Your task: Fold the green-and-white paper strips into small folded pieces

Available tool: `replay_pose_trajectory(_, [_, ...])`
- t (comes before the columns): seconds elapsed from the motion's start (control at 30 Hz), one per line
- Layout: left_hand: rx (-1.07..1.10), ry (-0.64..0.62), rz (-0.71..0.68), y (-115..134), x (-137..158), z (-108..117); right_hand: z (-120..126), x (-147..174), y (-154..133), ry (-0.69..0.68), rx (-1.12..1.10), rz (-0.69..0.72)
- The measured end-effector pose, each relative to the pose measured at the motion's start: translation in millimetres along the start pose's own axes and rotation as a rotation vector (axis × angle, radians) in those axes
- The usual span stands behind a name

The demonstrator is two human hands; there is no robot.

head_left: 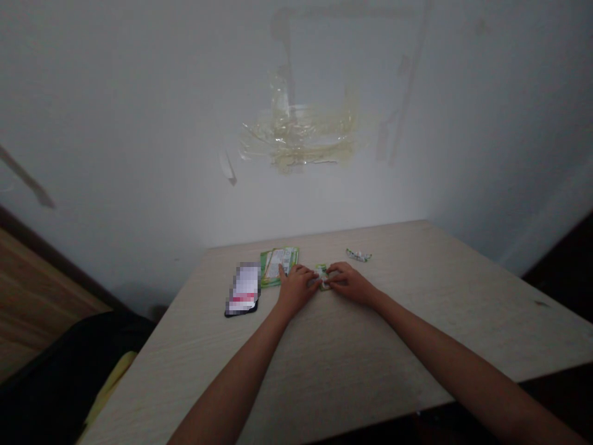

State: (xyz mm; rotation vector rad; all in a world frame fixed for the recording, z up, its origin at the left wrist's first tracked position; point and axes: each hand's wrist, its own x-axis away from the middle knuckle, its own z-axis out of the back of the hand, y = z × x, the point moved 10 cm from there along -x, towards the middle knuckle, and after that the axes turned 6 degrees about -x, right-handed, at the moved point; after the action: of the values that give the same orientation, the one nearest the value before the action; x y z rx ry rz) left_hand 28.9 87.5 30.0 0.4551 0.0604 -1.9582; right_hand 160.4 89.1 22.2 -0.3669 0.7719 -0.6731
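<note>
A small green and white piece (322, 270), perhaps paper or a wrapper, lies on the table between my hands. My left hand (296, 287) has its fingertips closed on the left side of it. From the right, my right hand (349, 284) pinches its other side with thumb and fingers. Just behind my left hand is a flat green and white packet (273, 262), partly covered by that hand. The small piece is mostly hidden by my fingers, so its exact shape does not show.
A phone (244, 289) with a blurred screen lies left of the packet. A crumpled green and white strip (359, 254) sits at the back right of the pale wooden table (417, 321). Behind stands a wall with peeling tape (306, 139). Dark and yellow cloth (109, 383) shows at lower left.
</note>
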Motion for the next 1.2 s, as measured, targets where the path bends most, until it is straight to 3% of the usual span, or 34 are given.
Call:
replay_pose_trajectory(0.57, [-0.099, -0.015, 0.072, -6, 5, -1, -6, -4, -3, -0.009, 0.117, 0.019])
replay_pose_trajectory(1.2, [-0.101, -0.008, 0.061, -6, 6, -3, -9, -25, 20, -0.064, 0.392, -0.151])
